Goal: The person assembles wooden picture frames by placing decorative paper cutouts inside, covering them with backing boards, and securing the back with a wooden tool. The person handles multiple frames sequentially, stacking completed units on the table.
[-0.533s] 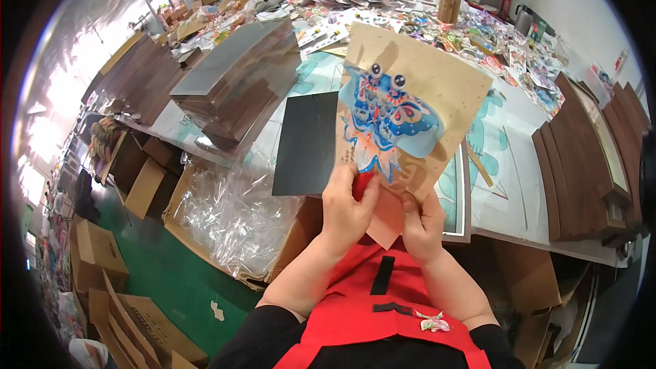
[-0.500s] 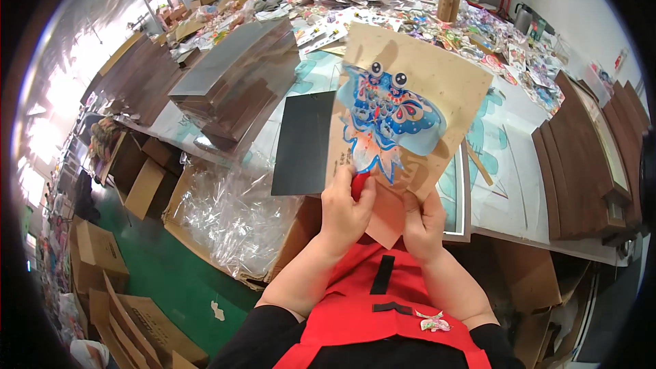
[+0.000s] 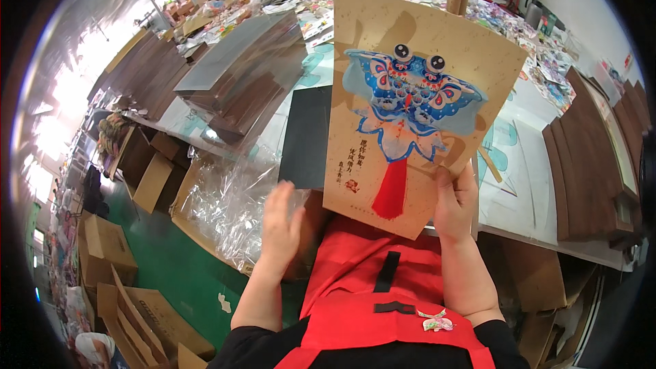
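My right hand (image 3: 456,203) grips the lower right edge of a tan paper sheet (image 3: 369,20), thumb on the front. On the sheet sits a blue goldfish-like figure (image 3: 413,99) with two black-and-white eyes, wing-shaped fins and a pointed tail. A red tassel (image 3: 391,191) hangs below the tail over the paper. Dark lettering runs down beside it. My left hand (image 3: 279,222) is empty, fingers apart, in front of a flat black board (image 3: 305,140) on the table and above a box of clear plastic wrap.
The carton (image 3: 205,229) holds crumpled clear plastic (image 3: 229,198) at the left. Brown framed boxes (image 3: 239,75) stand on the table (image 3: 516,212), with dark wooden frames (image 3: 581,171) at the right. Paper pieces cover the far side. Cartons (image 3: 106,249) lie on the green floor.
My left hand has let go of the sheet and the tassel and moved left. The sheet is raised and tilted flatter toward me, and the red tassel now hangs in view.
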Motion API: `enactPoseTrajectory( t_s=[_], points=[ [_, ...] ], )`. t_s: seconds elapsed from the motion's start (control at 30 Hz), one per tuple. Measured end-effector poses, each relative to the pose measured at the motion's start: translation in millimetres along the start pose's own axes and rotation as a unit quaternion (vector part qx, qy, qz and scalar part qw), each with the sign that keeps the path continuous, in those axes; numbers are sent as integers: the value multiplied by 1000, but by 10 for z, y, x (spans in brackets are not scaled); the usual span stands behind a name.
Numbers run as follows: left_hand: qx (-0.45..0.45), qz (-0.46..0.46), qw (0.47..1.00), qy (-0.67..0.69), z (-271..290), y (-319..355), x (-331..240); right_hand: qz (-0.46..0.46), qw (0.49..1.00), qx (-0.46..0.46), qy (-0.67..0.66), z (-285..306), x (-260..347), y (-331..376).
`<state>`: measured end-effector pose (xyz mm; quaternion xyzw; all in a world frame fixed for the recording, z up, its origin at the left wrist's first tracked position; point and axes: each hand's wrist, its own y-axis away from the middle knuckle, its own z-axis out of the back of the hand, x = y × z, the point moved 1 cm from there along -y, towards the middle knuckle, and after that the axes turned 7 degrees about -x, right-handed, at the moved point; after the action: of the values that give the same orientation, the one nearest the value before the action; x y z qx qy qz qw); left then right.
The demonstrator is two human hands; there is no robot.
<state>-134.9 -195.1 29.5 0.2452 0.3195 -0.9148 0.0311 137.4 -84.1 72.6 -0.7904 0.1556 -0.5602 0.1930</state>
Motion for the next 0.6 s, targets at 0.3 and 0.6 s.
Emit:
enactPoseTrajectory(
  t_s=[0.3,0.6],
  points=[
    [-75,-182,980,28,-308,-306,-534,114,971,154,146,-449,-9,389],
    [-382,-121,893,207,42,-667,-293,224,938,217,150,-719,50,337]
  ],
)
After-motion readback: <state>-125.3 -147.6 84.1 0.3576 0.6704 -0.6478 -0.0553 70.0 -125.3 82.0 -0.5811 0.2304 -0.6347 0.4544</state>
